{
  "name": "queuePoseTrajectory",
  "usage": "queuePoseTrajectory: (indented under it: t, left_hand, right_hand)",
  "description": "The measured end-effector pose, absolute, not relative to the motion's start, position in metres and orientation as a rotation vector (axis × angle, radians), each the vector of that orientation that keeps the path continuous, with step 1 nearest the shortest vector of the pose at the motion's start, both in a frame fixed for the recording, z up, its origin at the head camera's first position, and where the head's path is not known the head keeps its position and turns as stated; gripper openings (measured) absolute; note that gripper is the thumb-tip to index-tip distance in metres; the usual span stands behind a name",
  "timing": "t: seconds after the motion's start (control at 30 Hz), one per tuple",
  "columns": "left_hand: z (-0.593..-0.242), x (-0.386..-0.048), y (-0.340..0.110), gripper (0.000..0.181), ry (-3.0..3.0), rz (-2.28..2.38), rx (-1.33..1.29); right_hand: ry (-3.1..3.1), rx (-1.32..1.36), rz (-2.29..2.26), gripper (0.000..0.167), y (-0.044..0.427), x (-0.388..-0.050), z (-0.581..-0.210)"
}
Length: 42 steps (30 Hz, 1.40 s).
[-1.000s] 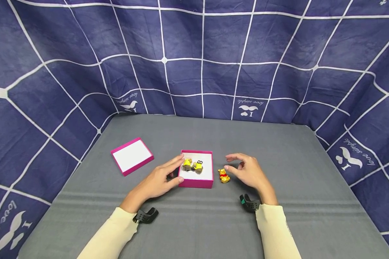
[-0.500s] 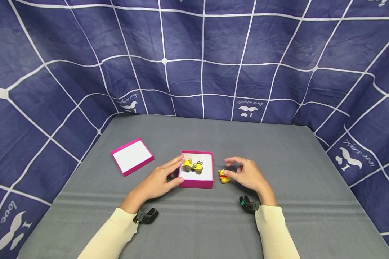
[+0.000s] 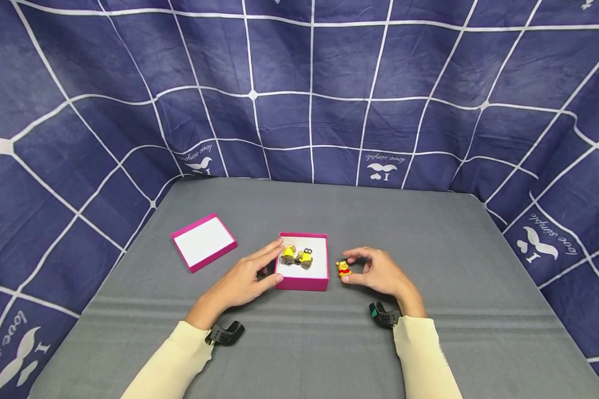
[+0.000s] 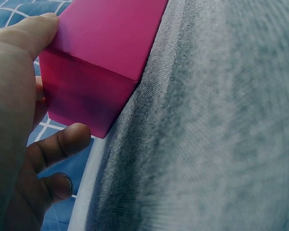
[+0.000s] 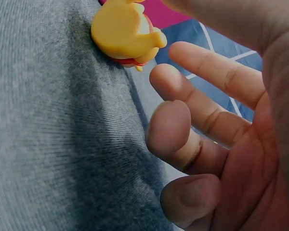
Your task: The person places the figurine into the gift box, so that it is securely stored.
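My left hand [image 3: 247, 277] holds the left side of an open pink box [image 3: 301, 283], thumb at the near corner and fingers at the far one. In the left wrist view, the thumb [image 4: 36, 31] lies against the box wall. Two minion figurines [image 3: 288, 255] are inside, yellow-topped and brown below. Just right of the box is a small Winnie the Pooh figurine [image 3: 344, 269] in a red shirt, on the cloth. My right hand [image 3: 381, 271] has thumb and index finger on either side of it. The right wrist view shows a gap between the fingertips [image 5: 178, 50] and the figurine.
A pink box lid [image 3: 204, 241] with a white inside lies at the left of the grey tabletop [image 3: 304, 343]. A dark blue cloth with white lines [image 3: 279, 119] hangs behind and at both sides. Black straps [image 3: 226, 333] are on both wrists.
The right hand has lowered slightly and moved left. Its thumb has come to the near side of the Pooh figurine, now partly covering it. The left hand and box have stayed put.
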<state>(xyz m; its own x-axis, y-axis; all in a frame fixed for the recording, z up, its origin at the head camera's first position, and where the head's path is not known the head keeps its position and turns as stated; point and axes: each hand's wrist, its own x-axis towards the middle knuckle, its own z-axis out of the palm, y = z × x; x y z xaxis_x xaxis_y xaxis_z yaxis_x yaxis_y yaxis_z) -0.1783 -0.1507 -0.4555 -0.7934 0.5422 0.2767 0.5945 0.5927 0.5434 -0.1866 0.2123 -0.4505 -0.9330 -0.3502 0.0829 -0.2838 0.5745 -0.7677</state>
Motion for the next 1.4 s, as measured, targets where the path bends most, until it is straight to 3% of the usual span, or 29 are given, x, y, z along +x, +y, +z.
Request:
queuePoseTrajectory:
  t: [0.77,1.4]
  left_hand:
    - [-0.456,-0.178,-0.151,0.07,-2.745,-0.96,-0.961]
    - [-0.457,-0.179,-0.151,0.069,-2.748,-0.95,-0.968]
  right_hand:
    - [2.697,-0.517,-1.257,0.062,0.211,-0.189,-0.457]
    - [2.721,-0.547,-1.214,0.053,0.21,-0.189,-0.462]
